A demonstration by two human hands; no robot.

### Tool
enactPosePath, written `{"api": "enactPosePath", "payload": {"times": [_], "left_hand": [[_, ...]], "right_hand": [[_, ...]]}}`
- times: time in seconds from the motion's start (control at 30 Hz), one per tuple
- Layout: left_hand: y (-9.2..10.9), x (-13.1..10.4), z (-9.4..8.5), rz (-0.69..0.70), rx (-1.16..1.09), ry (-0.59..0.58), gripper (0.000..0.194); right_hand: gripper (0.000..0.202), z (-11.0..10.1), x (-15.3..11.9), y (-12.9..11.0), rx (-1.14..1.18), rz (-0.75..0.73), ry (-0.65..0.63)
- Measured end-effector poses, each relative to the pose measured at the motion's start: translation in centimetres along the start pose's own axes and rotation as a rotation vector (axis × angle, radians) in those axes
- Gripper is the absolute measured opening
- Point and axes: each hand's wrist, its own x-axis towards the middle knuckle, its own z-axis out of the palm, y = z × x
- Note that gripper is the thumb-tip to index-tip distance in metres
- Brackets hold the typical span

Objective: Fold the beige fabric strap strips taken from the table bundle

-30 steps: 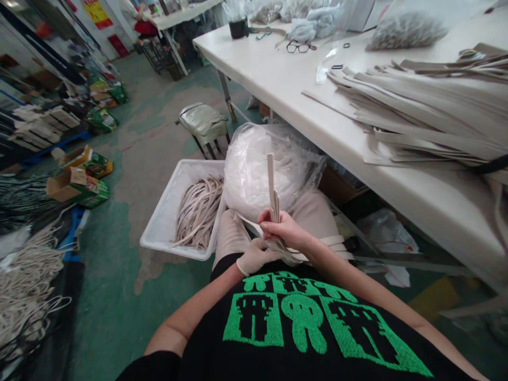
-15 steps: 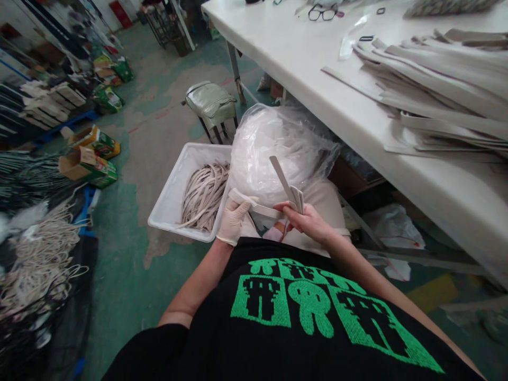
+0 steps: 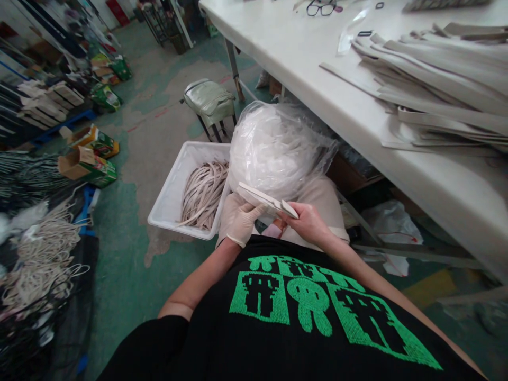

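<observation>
A flat beige strap (image 3: 262,197), folded into layers, is held between my two hands above my lap. My right hand (image 3: 307,221) is bare and closed round its right end. Wearing a pale glove, my left hand (image 3: 243,219) pinches the strap from below near its middle; its fingertips are partly hidden. Just beyond the hands sits a clear plastic bag (image 3: 273,145) stuffed with white material. To the left of it, a white plastic bin (image 3: 169,206) holds a heap of narrow beige straps (image 3: 206,196).
A white table (image 3: 293,58) runs along the right, with a pile of wide beige straps (image 3: 444,90) and eyeglasses (image 3: 320,7). A green padded stool (image 3: 209,100) stands behind the bin. Cartons (image 3: 89,164) and heaped cords (image 3: 39,259) lie on the floor at left.
My hands have drawn closer together. My left hand moved right and the strap, earlier stretched between them with an end sticking up, now lies folded, pointing left.
</observation>
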Motion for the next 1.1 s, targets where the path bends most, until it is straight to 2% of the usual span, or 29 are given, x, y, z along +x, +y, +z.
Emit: {"api": "enactPosePath", "payload": {"times": [0.1,0.27,0.37,0.43,0.53,0.63,0.7,0.77,0.83,0.93,1.1], "left_hand": [[0.4,-0.2,0.7,-0.016,0.018,-0.106,0.032],[1.8,0.5,-0.1,0.004,-0.104,-0.083,0.037],[1.8,0.8,-0.4,-0.039,-0.156,-0.051,0.032],[1.6,0.9,-0.4,-0.082,-0.191,-0.044,0.027],[1.6,0.9,-0.2,-0.134,-0.259,-0.039,0.021],[1.8,1.1,-0.2,-0.201,-0.305,-0.023,0.015],[1.9,1.1,-0.1,-0.272,-0.31,-0.001,0.011],[1.7,1.1,0.0,-0.324,-0.31,0.003,0.01],[1.4,0.9,0.2,-0.344,-0.295,-0.025,0.011],[1.1,0.1,1.0,-0.333,-0.228,-0.135,0.016],[2.0,-1.1,2.1,-0.286,-0.174,-0.327,0.028]], "right_hand": [[0.033,0.1,0.5,-0.5,0.197,-0.023,-0.085],[0.046,-2.1,-0.7,-0.3,0.468,-0.015,-0.253],[0.03,-3.8,-2.0,-0.3,0.481,-0.088,-0.35],[0.025,-4.5,-2.6,-0.4,0.485,-0.137,-0.37],[0.023,-4.6,-3.1,-0.4,0.476,-0.161,-0.284],[0.022,-3.7,-3.0,-0.3,0.428,-0.186,-0.087],[0.018,-3.0,-2.6,-0.3,0.379,-0.255,0.055],[0.011,-2.5,-2.0,-0.5,0.293,-0.357,0.127],[0.008,-2.2,-1.2,-0.7,0.203,-0.437,0.142],[0.006,-1.5,0.2,-0.8,0.109,-0.495,0.133],[0.014,-0.2,1.7,-0.1,0.065,-0.43,0.1]]}}
